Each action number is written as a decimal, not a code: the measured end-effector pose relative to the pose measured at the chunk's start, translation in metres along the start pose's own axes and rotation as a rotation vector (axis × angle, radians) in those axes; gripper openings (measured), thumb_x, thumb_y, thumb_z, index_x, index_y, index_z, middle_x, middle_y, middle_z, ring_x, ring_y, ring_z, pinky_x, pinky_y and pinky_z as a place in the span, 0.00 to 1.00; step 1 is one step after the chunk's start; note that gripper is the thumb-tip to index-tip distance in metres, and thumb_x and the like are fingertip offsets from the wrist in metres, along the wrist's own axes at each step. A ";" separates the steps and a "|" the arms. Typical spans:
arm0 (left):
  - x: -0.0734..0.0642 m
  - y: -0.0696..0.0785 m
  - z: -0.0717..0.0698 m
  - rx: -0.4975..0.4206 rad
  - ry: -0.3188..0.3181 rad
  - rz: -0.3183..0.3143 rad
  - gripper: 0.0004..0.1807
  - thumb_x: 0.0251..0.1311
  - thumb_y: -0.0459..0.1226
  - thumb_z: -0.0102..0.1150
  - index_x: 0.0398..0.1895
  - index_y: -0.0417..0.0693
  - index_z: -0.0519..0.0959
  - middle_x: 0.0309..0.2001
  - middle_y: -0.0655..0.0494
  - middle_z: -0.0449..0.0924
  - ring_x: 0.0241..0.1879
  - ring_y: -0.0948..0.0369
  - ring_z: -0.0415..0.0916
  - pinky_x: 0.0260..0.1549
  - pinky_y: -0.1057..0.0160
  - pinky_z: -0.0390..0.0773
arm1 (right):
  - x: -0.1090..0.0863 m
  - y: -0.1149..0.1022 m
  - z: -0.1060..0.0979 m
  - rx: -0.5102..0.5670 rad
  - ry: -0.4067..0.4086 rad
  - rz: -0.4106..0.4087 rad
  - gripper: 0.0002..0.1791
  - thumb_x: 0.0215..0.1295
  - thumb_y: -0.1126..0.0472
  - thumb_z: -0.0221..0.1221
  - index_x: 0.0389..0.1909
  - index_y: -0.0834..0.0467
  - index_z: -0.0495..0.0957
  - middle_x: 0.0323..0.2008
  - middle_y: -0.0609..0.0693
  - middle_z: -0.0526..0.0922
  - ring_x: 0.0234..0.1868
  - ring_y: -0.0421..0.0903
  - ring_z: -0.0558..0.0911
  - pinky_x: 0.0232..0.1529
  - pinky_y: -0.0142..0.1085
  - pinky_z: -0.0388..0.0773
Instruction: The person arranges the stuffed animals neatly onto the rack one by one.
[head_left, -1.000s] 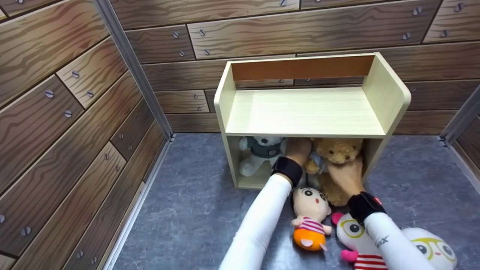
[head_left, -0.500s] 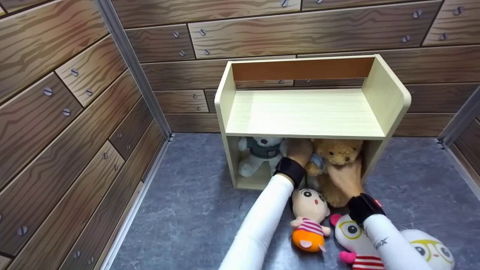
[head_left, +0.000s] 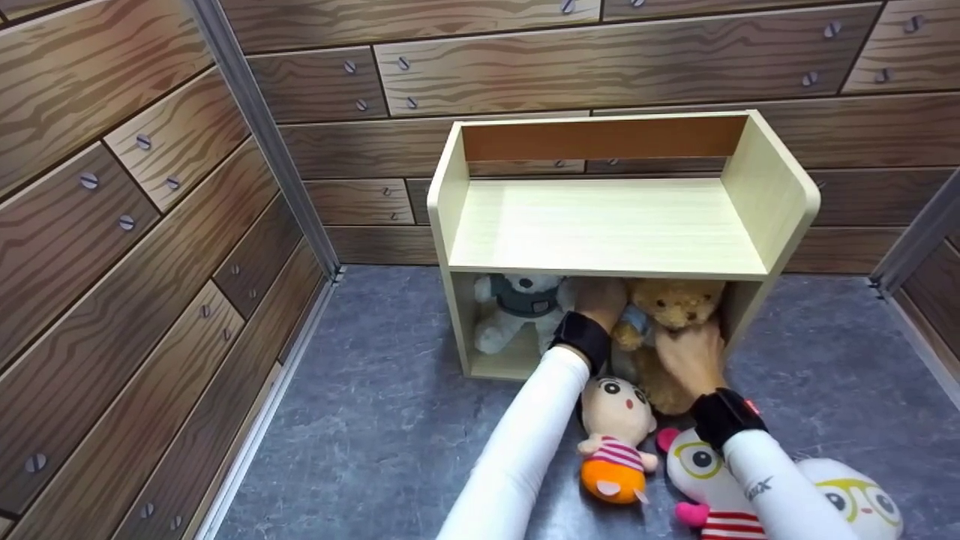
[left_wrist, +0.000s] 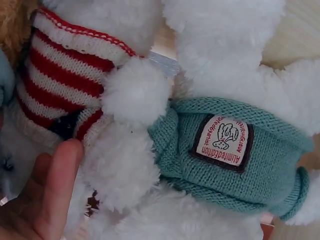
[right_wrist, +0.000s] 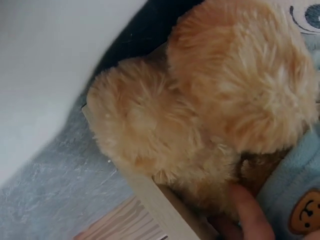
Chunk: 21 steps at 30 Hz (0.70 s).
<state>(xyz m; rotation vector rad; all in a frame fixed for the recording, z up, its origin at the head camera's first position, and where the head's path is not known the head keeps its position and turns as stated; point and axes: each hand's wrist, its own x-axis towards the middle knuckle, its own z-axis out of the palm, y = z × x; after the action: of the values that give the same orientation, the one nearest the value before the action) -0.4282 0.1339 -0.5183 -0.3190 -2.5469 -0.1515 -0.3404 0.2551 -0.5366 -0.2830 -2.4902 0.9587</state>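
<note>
A brown teddy bear [head_left: 671, 304] in a light blue outfit sits at the right of the shelf's lower compartment, legs past the front edge. My right hand [head_left: 691, 356] holds it at the chest, under the chin; most fingers are hidden in its fur. In the right wrist view, fingertips [right_wrist: 245, 207] press into the tan fur beside the blue outfit. My left hand [head_left: 600, 300] reaches in between this bear and a white teddy bear [head_left: 529, 300] in a teal sweater. Its extended fingers [left_wrist: 62, 185] rest against a white plush toy in a red-striped sweater [left_wrist: 65, 75].
The pale wooden shelf [head_left: 607, 225] stands on the grey floor against wood-patterned walls. In front lie a doll [head_left: 619, 405] in orange shorts and a white plush toy [head_left: 697, 461] with pink ears. Another white plush head with yellow glasses [head_left: 859, 495] lies by my right forearm.
Both hands stay almost where they were, with the brown teddy bear barely shifting. The whole head view has drifted slightly.
</note>
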 end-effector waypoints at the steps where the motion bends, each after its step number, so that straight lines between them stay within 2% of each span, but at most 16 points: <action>1: 0.001 0.000 0.000 -0.002 0.008 -0.033 0.10 0.70 0.41 0.53 0.48 0.56 0.82 0.45 0.60 0.83 0.45 0.63 0.80 0.39 0.64 0.78 | 0.000 0.000 0.000 -0.014 0.001 -0.004 0.31 0.63 0.51 0.62 0.36 0.82 0.75 0.34 0.82 0.75 0.39 0.82 0.76 0.41 0.69 0.71; 4: 0.002 0.000 -0.001 0.010 0.026 -0.069 0.10 0.68 0.43 0.54 0.46 0.57 0.83 0.43 0.61 0.84 0.42 0.62 0.81 0.35 0.63 0.79 | 0.001 0.001 -0.001 -0.059 -0.018 -0.023 0.29 0.63 0.52 0.61 0.22 0.79 0.76 0.31 0.81 0.75 0.36 0.82 0.75 0.40 0.69 0.71; 6: 0.003 0.000 -0.001 -0.072 0.017 -0.100 0.10 0.70 0.43 0.52 0.47 0.57 0.82 0.44 0.61 0.83 0.43 0.63 0.80 0.38 0.64 0.79 | 0.001 0.002 -0.001 -0.084 -0.047 -0.018 0.28 0.63 0.54 0.58 0.15 0.75 0.74 0.31 0.81 0.75 0.36 0.82 0.75 0.40 0.69 0.72; 9: 0.005 -0.001 -0.002 -0.211 -0.001 -0.155 0.13 0.73 0.45 0.48 0.50 0.58 0.81 0.47 0.61 0.82 0.47 0.64 0.79 0.43 0.66 0.78 | 0.002 0.004 -0.003 -0.126 -0.089 -0.014 0.27 0.63 0.57 0.54 0.10 0.72 0.72 0.32 0.82 0.75 0.37 0.82 0.75 0.41 0.69 0.72; 11: 0.006 -0.001 -0.003 -0.246 -0.017 -0.175 0.14 0.75 0.48 0.45 0.51 0.60 0.80 0.47 0.62 0.82 0.46 0.65 0.80 0.39 0.66 0.78 | 0.003 0.005 -0.003 -0.150 -0.108 -0.006 0.26 0.63 0.56 0.53 0.12 0.73 0.72 0.33 0.82 0.75 0.37 0.83 0.75 0.40 0.69 0.72; 13: 0.006 -0.002 -0.003 -0.197 -0.019 -0.164 0.15 0.75 0.50 0.44 0.51 0.61 0.81 0.46 0.62 0.82 0.43 0.65 0.80 0.34 0.65 0.78 | 0.003 0.005 -0.003 -0.172 -0.112 -0.006 0.27 0.65 0.55 0.53 0.16 0.75 0.74 0.33 0.82 0.75 0.36 0.82 0.76 0.39 0.69 0.72; 16: 0.004 -0.004 -0.001 -0.124 -0.011 -0.090 0.14 0.75 0.47 0.45 0.54 0.59 0.79 0.48 0.61 0.81 0.46 0.65 0.79 0.39 0.66 0.78 | 0.003 0.004 -0.002 -0.206 -0.119 -0.008 0.27 0.65 0.53 0.53 0.18 0.74 0.75 0.32 0.80 0.76 0.33 0.79 0.77 0.34 0.67 0.72; 18: 0.003 -0.005 0.001 -0.134 0.003 -0.085 0.14 0.75 0.46 0.46 0.56 0.58 0.79 0.50 0.61 0.81 0.49 0.64 0.78 0.43 0.66 0.77 | 0.003 0.003 -0.002 -0.217 -0.116 -0.021 0.26 0.64 0.53 0.53 0.16 0.72 0.74 0.29 0.79 0.77 0.30 0.78 0.77 0.29 0.66 0.72; 21: 0.002 -0.005 0.002 -0.132 0.008 -0.088 0.14 0.75 0.46 0.47 0.55 0.59 0.79 0.50 0.61 0.81 0.48 0.64 0.79 0.41 0.64 0.79 | 0.003 0.004 0.000 -0.210 -0.086 -0.052 0.26 0.63 0.54 0.54 0.10 0.68 0.71 0.24 0.76 0.76 0.26 0.76 0.77 0.25 0.65 0.72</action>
<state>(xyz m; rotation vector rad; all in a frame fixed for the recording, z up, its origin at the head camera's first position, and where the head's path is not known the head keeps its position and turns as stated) -0.4319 0.1293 -0.5194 -0.2563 -2.5496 -0.3553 -0.3429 0.2588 -0.5386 -0.2472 -2.6668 0.7029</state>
